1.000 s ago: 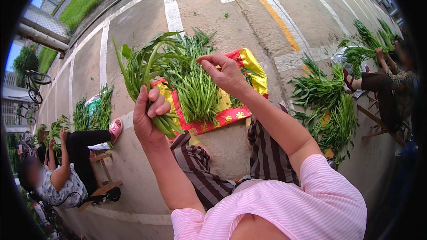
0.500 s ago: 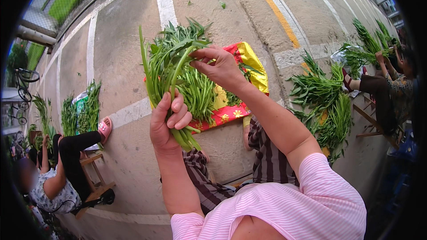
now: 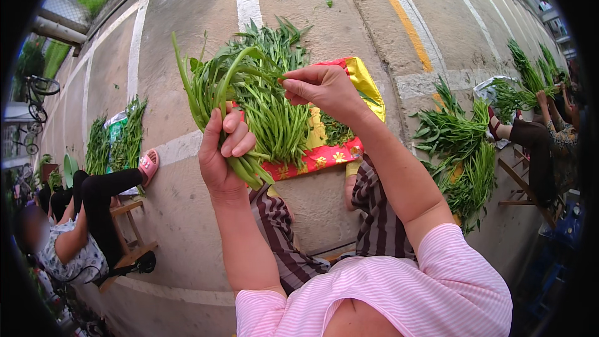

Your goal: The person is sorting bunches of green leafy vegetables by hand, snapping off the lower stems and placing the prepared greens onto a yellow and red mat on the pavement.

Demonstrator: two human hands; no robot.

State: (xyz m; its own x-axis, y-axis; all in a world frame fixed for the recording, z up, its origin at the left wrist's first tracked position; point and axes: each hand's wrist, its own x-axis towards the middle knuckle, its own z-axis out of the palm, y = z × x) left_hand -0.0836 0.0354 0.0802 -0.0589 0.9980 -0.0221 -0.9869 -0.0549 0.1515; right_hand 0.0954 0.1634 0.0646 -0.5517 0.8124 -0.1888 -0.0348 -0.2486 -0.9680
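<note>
My left hand (image 3: 221, 150) is closed around a bunch of water spinach (image 3: 208, 84); the cut stem ends stick out below the fist and the leafy part rises above it. One stem arches over toward my right hand (image 3: 324, 90), whose thumb and forefinger pinch near its end. Beyond and below both hands lies a larger heap of water spinach (image 3: 271, 128), stems toward me and leaves away. It rests partly on a shiny red and yellow sheet (image 3: 368, 90). A small pile of loose leaves (image 3: 337, 131) sits on the sheet's right part.
At right, another water spinach heap (image 3: 458, 128) lies on the ground near a seated person (image 3: 533, 143). To the left, a second seated person (image 3: 81, 237) is on a wooden stool (image 3: 131, 243) by more greens (image 3: 128, 137). White and yellow lines mark the concrete (image 3: 181, 56).
My left hand and its bunch have shifted slightly left and down. My right hand has moved a little to the right, and the arched stem now spans a wider gap.
</note>
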